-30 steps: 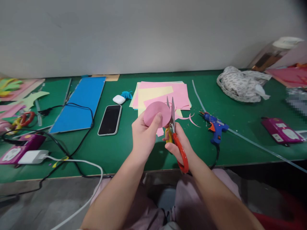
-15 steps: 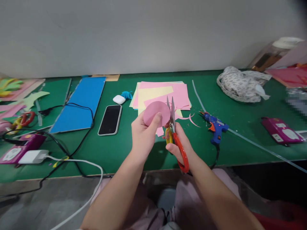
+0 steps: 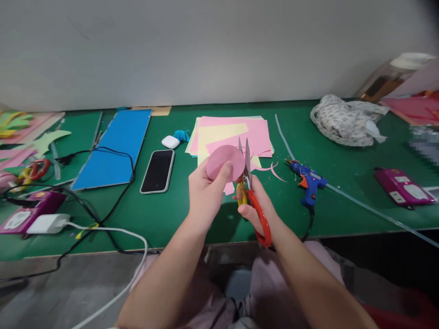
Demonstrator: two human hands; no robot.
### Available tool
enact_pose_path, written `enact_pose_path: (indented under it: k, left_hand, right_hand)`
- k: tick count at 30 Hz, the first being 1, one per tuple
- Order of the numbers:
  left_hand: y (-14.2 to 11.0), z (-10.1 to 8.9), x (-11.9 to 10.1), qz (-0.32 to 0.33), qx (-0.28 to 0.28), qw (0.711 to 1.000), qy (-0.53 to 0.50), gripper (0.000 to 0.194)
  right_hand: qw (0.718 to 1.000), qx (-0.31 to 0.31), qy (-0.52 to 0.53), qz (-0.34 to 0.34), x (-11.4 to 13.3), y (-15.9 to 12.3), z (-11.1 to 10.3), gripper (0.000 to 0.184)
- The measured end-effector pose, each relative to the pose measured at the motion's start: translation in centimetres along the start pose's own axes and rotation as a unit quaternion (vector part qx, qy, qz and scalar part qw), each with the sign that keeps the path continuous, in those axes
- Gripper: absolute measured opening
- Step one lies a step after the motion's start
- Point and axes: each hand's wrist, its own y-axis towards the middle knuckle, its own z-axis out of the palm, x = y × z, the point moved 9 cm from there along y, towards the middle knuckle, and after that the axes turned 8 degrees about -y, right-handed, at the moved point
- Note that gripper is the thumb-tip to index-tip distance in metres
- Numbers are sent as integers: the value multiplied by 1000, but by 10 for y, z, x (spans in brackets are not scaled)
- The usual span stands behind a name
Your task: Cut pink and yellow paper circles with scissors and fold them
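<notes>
My left hand (image 3: 208, 194) pinches a pink paper circle (image 3: 221, 161), thumb on top and the other fingers underneath. In my right hand (image 3: 259, 203) is a pair of scissors (image 3: 259, 214) with one red and one yellow handle. The blades point away from me, slightly apart, at the circle's right edge. Behind the circle lies a stack of pink and yellow paper sheets (image 3: 255, 133). Thin curled pink paper offcuts (image 3: 277, 172) rest on the table just right of the blades.
A blue glue gun (image 3: 312, 185) with a clear glue stick lies right of my hands. To the left are a phone (image 3: 157, 171), a white case (image 3: 170, 142), a blue board (image 3: 113, 151) and tangled cables. A patterned cloth (image 3: 346, 121) sits at the back right of the green table (image 3: 164, 224).
The paper circle and my left hand have shifted very slightly to the right. The scissors stay nearly in place, blades still slightly apart.
</notes>
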Motion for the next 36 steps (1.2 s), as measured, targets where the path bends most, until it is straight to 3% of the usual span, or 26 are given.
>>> enact_pose_path:
  k: [16, 36]
  left_hand:
    - [1, -1, 1, -2, 2, 1000, -9, 22]
    - [5, -4, -1, 9, -1, 1000, -1, 25]
  right_hand:
    - [1000, -16, 5, 14, 7, -1, -2, 64]
    - [999, -5, -19, 38, 8, -1, -2, 68]
